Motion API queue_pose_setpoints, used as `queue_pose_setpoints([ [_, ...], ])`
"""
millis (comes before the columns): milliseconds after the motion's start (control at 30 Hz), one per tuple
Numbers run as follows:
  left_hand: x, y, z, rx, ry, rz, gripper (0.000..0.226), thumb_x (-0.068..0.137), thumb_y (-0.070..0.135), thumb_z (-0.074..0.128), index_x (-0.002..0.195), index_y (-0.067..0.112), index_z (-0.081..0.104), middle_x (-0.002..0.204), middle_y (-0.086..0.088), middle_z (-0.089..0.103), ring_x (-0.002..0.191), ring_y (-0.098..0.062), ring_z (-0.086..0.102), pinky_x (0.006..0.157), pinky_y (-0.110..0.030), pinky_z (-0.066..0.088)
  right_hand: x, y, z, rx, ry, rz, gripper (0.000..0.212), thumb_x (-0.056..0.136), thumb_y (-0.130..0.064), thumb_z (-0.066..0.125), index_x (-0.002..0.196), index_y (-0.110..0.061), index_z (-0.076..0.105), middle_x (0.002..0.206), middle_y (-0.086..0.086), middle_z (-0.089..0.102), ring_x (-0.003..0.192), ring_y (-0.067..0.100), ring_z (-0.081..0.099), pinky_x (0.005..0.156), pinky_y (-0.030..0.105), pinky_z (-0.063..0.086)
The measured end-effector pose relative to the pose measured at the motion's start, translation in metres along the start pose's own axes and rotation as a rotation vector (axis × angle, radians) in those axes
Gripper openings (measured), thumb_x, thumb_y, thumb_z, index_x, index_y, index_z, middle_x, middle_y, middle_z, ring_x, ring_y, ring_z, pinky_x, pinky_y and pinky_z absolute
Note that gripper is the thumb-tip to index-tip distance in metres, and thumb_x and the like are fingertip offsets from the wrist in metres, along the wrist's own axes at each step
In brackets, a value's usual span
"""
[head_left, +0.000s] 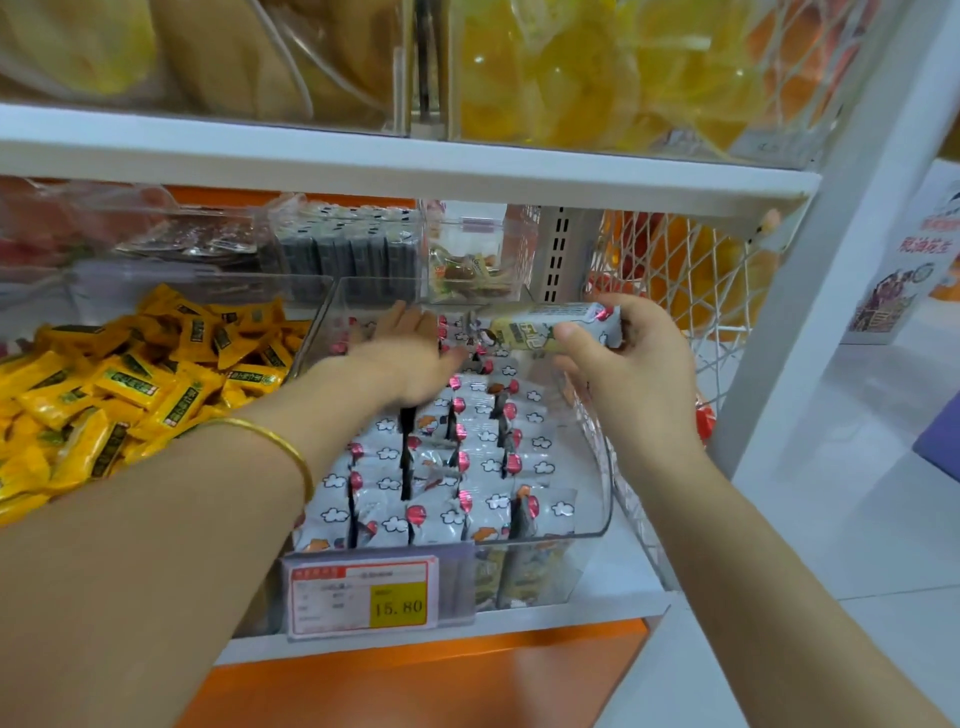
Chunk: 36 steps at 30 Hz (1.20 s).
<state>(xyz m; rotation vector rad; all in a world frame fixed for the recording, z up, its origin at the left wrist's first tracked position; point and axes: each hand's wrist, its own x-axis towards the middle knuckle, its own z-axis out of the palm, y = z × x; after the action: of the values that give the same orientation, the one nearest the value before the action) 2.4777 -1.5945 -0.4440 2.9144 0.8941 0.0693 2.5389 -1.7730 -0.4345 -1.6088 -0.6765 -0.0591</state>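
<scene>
Head view: pinching a white snack packet (550, 325) in the right grip (628, 374), thumb on the near face and fingers curled over the far one. Held level above the far right end of the clear bin (592, 512), not yet among the rows of packets (467, 457) standing on edge inside. Pressing the left grip (410, 353), open with fingers straight, down onto the far rows, seemingly parting them to make a slot.

Risks from here, as a judgement:

- Could tip the upright rows over toward the near wall if pressed too hard, being thin and only loosely packed.
- Could jam the packet in crooked, or crumple it, if pushed down before a gap has opened.
- Might drop it behind the bin or against the wire mesh (675, 291) on the right if let go too early.
- Might brush the left forearm across the yellow sweets (130, 395) heaped just left of the bin and send a few off the shelf (571, 618).
</scene>
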Motion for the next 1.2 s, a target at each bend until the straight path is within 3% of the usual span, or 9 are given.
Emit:
queue_pose_setpoints([
  [133,0.007,-0.004,0.005,0.057,-0.083,0.021,0.078,0.090,0.063,0.014,0.136,0.003,0.032,0.150,-0.016,0.023,0.139,-0.031,0.016,0.112,-0.053,0.016,0.022,-0.003,0.007,-0.023,-0.021,-0.033,0.021,0.083,-0.018,0.067,0.101,-0.020,0.055,0.100,-0.001,0.062,0.097,0.027,0.063,0.086,0.046,0.052],
  [267,-0.008,-0.003,-0.001,0.020,-0.142,0.017,0.089,0.078,0.075,0.007,0.130,0.012,0.044,0.141,-0.014,0.040,0.129,-0.032,0.035,0.109,-0.052,0.023,0.049,-0.008,0.028,-0.113,-0.071,-0.084,0.026,0.082,-0.011,0.068,0.103,-0.009,0.052,0.093,0.004,0.059,0.088,0.026,0.063,0.077,0.042,0.055],
  [367,-0.020,-0.003,0.000,0.083,-0.110,0.011,0.083,0.083,0.072,0.009,0.137,0.016,0.037,0.147,-0.009,0.031,0.137,-0.031,0.023,0.108,-0.058,0.011,0.070,-0.010,0.046,-0.207,-0.150,-0.132,0.023,0.084,-0.010,0.067,0.101,-0.006,0.052,0.076,-0.006,0.046,0.072,0.015,0.053,0.059,0.012,0.048],
  [433,-0.026,-0.002,0.000,0.099,-0.109,0.010,0.081,0.085,0.070,0.009,0.135,0.013,0.038,0.148,-0.010,0.030,0.138,-0.030,0.019,0.109,-0.058,0.010,0.082,-0.013,0.057,-0.294,-0.205,-0.175,0.026,0.085,-0.012,0.065,0.106,-0.007,0.052,0.078,-0.008,0.044,0.071,0.008,0.044,0.051,0.008,0.037],
  [567,-0.035,0.000,-0.003,0.087,-0.110,0.015,0.079,0.086,0.068,0.009,0.133,0.012,0.040,0.146,-0.010,0.032,0.137,-0.028,0.021,0.109,-0.056,0.011,0.094,-0.019,0.081,-0.566,-0.342,-0.346,0.027,0.085,-0.016,0.065,0.109,-0.008,0.054,0.096,0.000,0.050,0.088,0.014,0.046,0.074,0.020,0.040],
  [833,-0.057,-0.006,0.003,0.005,-0.024,0.054,0.079,0.086,0.066,0.011,0.146,0.014,0.019,0.154,-0.003,0.016,0.142,-0.021,0.007,0.113,-0.048,0.008,0.093,-0.019,0.109,-0.801,-0.579,-0.476,0.022,0.083,-0.018,0.067,0.101,-0.009,0.057,0.099,0.003,0.055,0.091,0.021,0.054,0.073,0.027,0.042],
  [900,-0.061,-0.005,0.008,-0.021,-0.034,0.038,0.077,0.088,0.064,0.011,0.147,0.014,0.016,0.154,-0.003,0.014,0.142,-0.020,0.005,0.115,-0.047,0.004,0.091,-0.014,0.115,-0.841,-0.601,-0.476,0.024,0.086,-0.019,0.063,0.106,-0.007,0.059,0.106,0.006,0.060,0.095,0.023,0.057,0.080,0.029,0.046],
  [1033,-0.063,-0.006,0.010,-0.054,-0.041,0.020,0.075,0.091,0.062,0.011,0.148,0.013,0.010,0.157,-0.003,0.006,0.143,-0.019,-0.001,0.114,-0.045,-0.003,0.089,0.003,0.123,-0.988,-0.835,-0.425,0.028,0.096,-0.020,0.048,0.123,-0.014,0.056,0.127,0.007,0.057,0.112,0.023,0.055,0.095,0.031,0.044],
  [1200,-0.064,-0.006,0.010,-0.083,-0.052,0.021,0.075,0.091,0.062,0.010,0.148,0.014,0.007,0.157,-0.004,0.003,0.144,-0.019,-0.005,0.114,-0.043,-0.005,0.107,0.003,0.125,-0.762,-0.590,-0.441,0.023,0.093,-0.006,0.047,0.112,-0.009,0.060,0.117,0.011,0.061,0.107,0.027,0.057,0.093,0.038,0.047],
])
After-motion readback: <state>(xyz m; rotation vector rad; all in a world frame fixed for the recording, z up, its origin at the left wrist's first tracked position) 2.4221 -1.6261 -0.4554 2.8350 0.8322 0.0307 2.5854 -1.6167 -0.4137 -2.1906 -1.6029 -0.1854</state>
